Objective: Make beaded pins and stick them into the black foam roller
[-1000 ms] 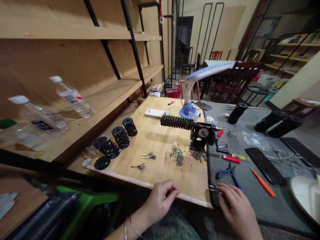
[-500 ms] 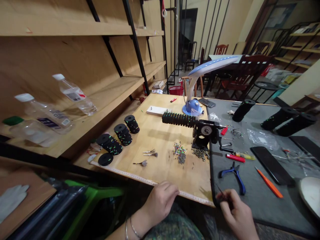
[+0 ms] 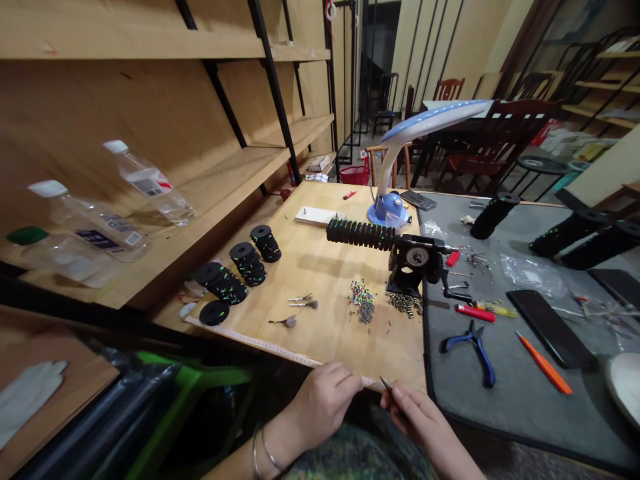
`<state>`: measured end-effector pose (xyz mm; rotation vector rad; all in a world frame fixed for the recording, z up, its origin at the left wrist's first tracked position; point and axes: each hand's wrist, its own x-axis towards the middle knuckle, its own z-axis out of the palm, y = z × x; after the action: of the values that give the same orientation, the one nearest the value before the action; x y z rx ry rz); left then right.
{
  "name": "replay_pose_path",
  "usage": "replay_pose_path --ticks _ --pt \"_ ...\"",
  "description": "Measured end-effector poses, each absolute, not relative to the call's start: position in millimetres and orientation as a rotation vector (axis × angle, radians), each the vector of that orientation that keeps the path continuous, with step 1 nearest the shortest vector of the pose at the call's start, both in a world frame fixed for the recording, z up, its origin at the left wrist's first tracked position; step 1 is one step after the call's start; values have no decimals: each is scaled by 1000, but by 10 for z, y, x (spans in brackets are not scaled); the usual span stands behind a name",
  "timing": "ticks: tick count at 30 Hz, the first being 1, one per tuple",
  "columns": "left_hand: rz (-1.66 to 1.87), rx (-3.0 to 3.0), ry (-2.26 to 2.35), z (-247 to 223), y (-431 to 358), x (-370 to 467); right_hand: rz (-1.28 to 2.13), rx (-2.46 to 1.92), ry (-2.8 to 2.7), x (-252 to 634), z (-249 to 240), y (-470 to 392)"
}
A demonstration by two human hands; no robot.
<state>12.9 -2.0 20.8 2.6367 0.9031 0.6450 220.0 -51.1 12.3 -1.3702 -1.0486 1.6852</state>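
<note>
Apparently for close, fine handling, both hands sit low at the front of the wooden table [image 3: 320, 267]. The left hand [image 3: 333, 397] has its fingers drawn together in a pinch over the edge; whether anything small is between them, I cannot tell. The right hand [image 3: 417, 413] grips a slim dark tool [image 3: 385, 383], its point free and angled up and away from the fingers, a hold that probably leaves the tip in sight. The 2 hands are near each other, not touching.

Beyond them, a pile of colored beads [image 3: 361, 292] touches a pile of small gray pieces [image 3: 366, 313], with brass-toned bits [image 3: 406, 305] just beside; the separate heaps likely keep the kinds apart and within reach. Tufts [image 3: 300, 301] lie to their left. A black clamp [image 3: 406, 273] props a ribbed black roll [image 3: 360, 235] sideways above the wood, presumably so its grooves stay accessible, while the lamp [image 3: 387, 208] arches behind. Upright black spools [image 3: 247, 265] line the left side. Blue pliers [image 3: 475, 350] and an orange tool [image 3: 545, 365] lie on the gray mat [image 3: 460, 393], near the right hand.
</note>
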Motion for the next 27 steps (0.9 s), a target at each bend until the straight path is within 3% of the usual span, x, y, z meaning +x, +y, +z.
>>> replay_pose_path --ticks 20,24,27 --pt "618 2606 861 234 -36 149 1743 -1347 -1030 2177 120 -423" --pt "650 2574 865 251 -37 146 1579 -1430 -1177 2231 131 -440" --pt "712 2452 879 261 -45 143 1118 -1617 -1473 2443 71 -473"
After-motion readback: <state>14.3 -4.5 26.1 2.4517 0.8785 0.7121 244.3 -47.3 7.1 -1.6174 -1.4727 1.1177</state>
